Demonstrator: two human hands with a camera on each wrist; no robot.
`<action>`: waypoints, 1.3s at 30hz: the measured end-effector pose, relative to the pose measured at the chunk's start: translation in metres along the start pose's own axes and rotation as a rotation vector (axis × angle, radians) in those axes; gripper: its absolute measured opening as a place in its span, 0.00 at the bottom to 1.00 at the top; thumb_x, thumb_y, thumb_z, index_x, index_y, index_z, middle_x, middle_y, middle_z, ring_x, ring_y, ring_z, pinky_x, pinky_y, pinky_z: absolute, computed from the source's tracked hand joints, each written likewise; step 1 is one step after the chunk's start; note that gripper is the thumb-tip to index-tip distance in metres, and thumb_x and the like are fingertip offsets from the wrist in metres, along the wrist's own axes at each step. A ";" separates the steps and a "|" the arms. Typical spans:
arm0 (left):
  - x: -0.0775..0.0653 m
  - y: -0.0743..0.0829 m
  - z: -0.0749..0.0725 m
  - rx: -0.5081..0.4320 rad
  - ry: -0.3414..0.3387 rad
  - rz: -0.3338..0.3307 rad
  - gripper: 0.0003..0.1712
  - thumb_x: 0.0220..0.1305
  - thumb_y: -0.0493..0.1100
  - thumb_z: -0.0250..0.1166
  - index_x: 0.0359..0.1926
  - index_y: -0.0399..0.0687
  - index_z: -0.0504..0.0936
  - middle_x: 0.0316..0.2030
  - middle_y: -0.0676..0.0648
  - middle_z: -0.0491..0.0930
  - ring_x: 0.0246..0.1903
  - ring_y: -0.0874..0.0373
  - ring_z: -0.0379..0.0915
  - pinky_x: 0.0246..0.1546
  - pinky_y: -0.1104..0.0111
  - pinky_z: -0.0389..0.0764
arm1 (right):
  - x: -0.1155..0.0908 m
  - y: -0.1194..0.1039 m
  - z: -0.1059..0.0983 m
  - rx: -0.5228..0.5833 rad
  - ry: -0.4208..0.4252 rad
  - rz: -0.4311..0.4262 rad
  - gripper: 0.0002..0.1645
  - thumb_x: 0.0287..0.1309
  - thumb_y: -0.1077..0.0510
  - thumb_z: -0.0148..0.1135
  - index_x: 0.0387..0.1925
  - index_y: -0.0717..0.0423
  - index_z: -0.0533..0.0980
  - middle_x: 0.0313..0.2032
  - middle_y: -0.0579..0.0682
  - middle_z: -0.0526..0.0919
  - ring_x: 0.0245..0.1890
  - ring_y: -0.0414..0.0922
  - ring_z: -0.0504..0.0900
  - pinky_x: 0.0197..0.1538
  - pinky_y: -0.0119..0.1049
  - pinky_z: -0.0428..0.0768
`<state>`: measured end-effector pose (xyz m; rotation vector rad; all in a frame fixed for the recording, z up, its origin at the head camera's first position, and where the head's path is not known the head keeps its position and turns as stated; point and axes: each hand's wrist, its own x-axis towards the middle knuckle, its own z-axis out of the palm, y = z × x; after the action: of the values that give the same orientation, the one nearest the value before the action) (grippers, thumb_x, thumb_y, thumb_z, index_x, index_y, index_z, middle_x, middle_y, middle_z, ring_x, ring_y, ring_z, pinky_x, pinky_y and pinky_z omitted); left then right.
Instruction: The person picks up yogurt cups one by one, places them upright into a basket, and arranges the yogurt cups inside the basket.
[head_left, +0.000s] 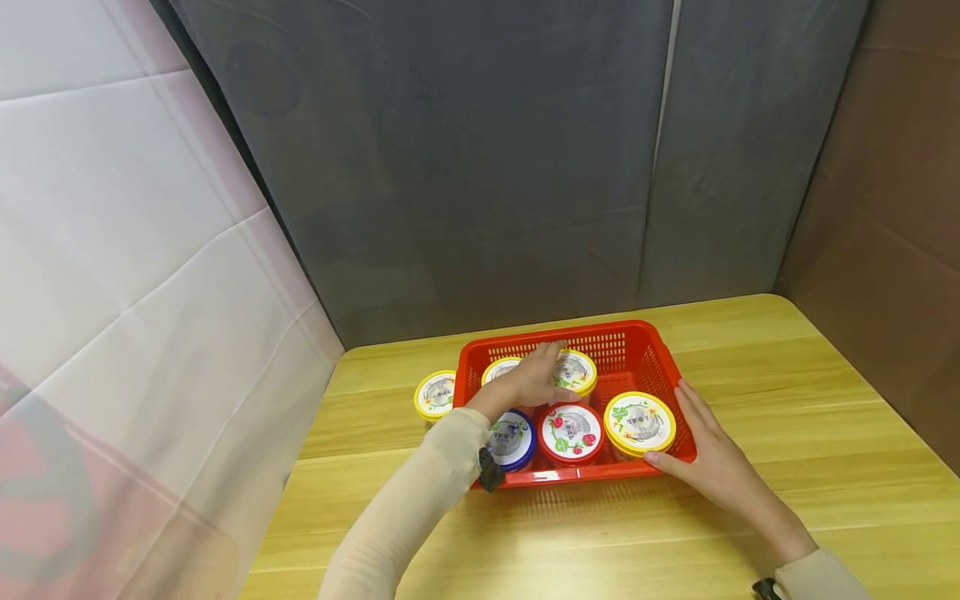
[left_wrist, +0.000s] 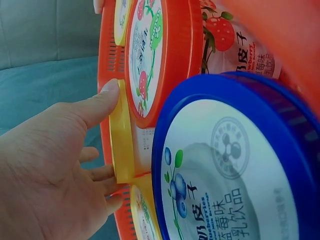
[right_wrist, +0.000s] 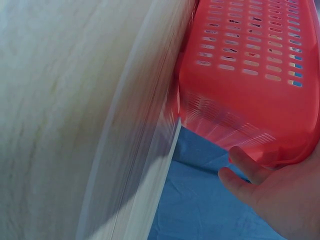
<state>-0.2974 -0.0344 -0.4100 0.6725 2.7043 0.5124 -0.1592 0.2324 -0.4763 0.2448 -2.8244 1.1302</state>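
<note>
My left hand [head_left: 534, 377] reaches into a red plastic basket [head_left: 615, 473] and pinches a yellow-lidded cup [head_left: 576, 368] at the back. In the left wrist view its thumb and fingers lie on either side of the yellow lid [left_wrist: 120, 135]. Nearer the front stand a blue-lidded cup [head_left: 512, 442], a red-lidded cup [head_left: 572, 433] and another yellow-lidded cup [head_left: 639, 421]. One more yellow lid [head_left: 498, 367] shows partly behind my left hand. My right hand [head_left: 716, 458] holds the basket's front right corner, thumb over the front rim, fingers along the right side.
Outside the basket, close to its left side, a yellow-lidded cup [head_left: 435, 393] stands on the wooden table [head_left: 810, 433]. A grey panel [head_left: 465, 167] rises behind the table, a white printed sheet [head_left: 150, 250] at left, a brown panel [head_left: 892, 192] at right.
</note>
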 end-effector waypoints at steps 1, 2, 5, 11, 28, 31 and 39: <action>0.000 0.000 0.000 0.005 -0.004 0.003 0.57 0.58 0.61 0.69 0.78 0.51 0.46 0.76 0.44 0.55 0.77 0.46 0.51 0.75 0.51 0.59 | 0.000 0.000 0.000 0.001 0.000 0.000 0.71 0.50 0.33 0.71 0.79 0.57 0.40 0.79 0.58 0.41 0.72 0.71 0.56 0.61 0.75 0.65; 0.000 -0.001 0.000 0.011 -0.007 0.005 0.57 0.59 0.61 0.69 0.78 0.51 0.46 0.77 0.43 0.54 0.77 0.46 0.50 0.75 0.51 0.58 | 0.000 0.000 0.000 0.001 0.000 -0.001 0.71 0.50 0.33 0.71 0.79 0.57 0.40 0.79 0.58 0.41 0.72 0.71 0.56 0.61 0.75 0.65; 0.000 -0.002 -0.001 0.043 -0.012 0.011 0.57 0.59 0.62 0.68 0.78 0.49 0.46 0.78 0.43 0.51 0.78 0.46 0.47 0.77 0.52 0.55 | 0.000 0.000 0.000 0.000 0.000 -0.001 0.71 0.50 0.33 0.71 0.79 0.57 0.40 0.79 0.57 0.41 0.72 0.71 0.56 0.61 0.75 0.65; 0.000 -0.003 -0.001 0.062 -0.015 0.001 0.59 0.59 0.63 0.68 0.78 0.47 0.45 0.78 0.42 0.51 0.78 0.46 0.47 0.78 0.54 0.54 | 0.000 -0.001 -0.001 0.000 -0.002 0.005 0.71 0.50 0.34 0.71 0.79 0.57 0.40 0.79 0.58 0.41 0.72 0.71 0.56 0.61 0.75 0.65; -0.001 -0.003 -0.002 0.074 -0.002 -0.037 0.58 0.59 0.62 0.68 0.79 0.48 0.45 0.78 0.42 0.51 0.77 0.44 0.48 0.77 0.53 0.54 | 0.001 0.000 0.000 0.005 -0.001 0.002 0.71 0.50 0.32 0.71 0.79 0.57 0.40 0.79 0.58 0.41 0.72 0.71 0.56 0.61 0.75 0.65; -0.002 -0.003 -0.002 0.067 -0.008 -0.039 0.58 0.60 0.62 0.68 0.79 0.47 0.45 0.78 0.42 0.50 0.78 0.44 0.47 0.77 0.52 0.53 | 0.001 0.001 0.000 0.004 -0.001 0.000 0.71 0.50 0.32 0.71 0.79 0.57 0.40 0.79 0.58 0.41 0.72 0.71 0.56 0.61 0.75 0.65; -0.001 -0.004 -0.002 0.083 -0.012 -0.037 0.55 0.63 0.62 0.65 0.79 0.47 0.45 0.78 0.42 0.50 0.78 0.46 0.46 0.78 0.54 0.54 | 0.001 0.001 -0.002 0.002 0.006 -0.011 0.70 0.50 0.33 0.71 0.79 0.57 0.40 0.79 0.57 0.42 0.72 0.71 0.57 0.61 0.75 0.65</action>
<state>-0.2993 -0.0388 -0.4098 0.6437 2.7345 0.3875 -0.1600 0.2343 -0.4760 0.2561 -2.8132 1.1292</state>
